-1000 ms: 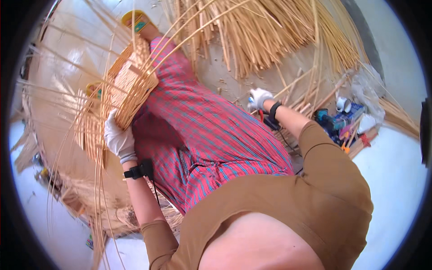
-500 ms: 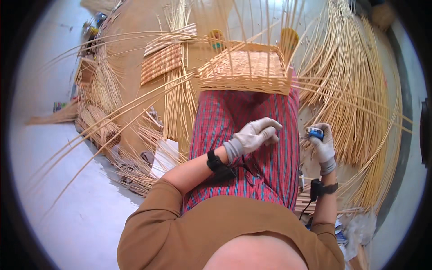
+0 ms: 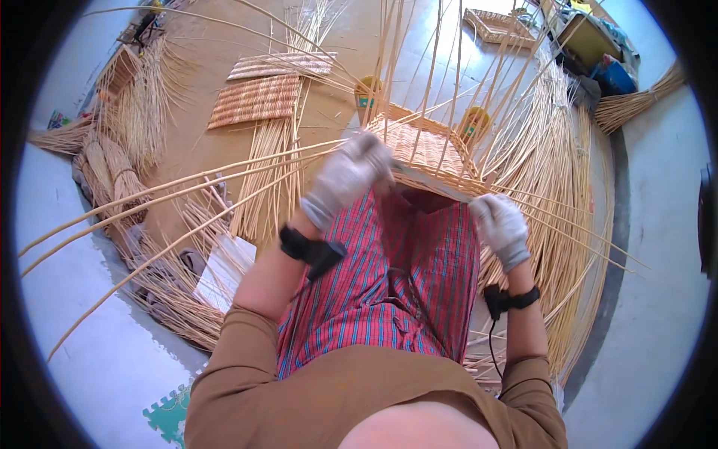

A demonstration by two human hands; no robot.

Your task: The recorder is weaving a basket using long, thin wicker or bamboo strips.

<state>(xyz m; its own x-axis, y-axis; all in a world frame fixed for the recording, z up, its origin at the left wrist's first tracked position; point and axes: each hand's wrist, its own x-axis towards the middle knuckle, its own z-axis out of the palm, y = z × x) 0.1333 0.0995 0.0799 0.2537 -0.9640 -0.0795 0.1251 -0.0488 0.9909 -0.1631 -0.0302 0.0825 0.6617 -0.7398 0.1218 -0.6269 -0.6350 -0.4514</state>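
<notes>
A shallow pale wicker basket [image 3: 422,146] with tall upright rods tilts above my knees. My left hand [image 3: 348,179], in a light glove with a grey cuff and smeared by motion, is closed at the basket's near left corner. Long loose rods [image 3: 191,183] stretch left from beside it. My gloved right hand [image 3: 501,227] has its fingers curled round the near right corner, where more rods stick out. Plaid red trousers [image 3: 359,262] cover my legs below the basket. The basket's underside is mostly hidden.
A big bundle of peeled rods [image 3: 553,172] fans out at the right. Woven panels [image 3: 258,101] lie on rods at the left. Two yellow round-topped objects [image 3: 473,123] stand by the basket. Another tray-like basket [image 3: 499,28] is at the back, and more rod bundles [image 3: 146,105] line the left wall.
Both hands have moved forward to the basket's near corners. The basket has turned and tilted. The blue object that was in my right hand no longer shows.
</notes>
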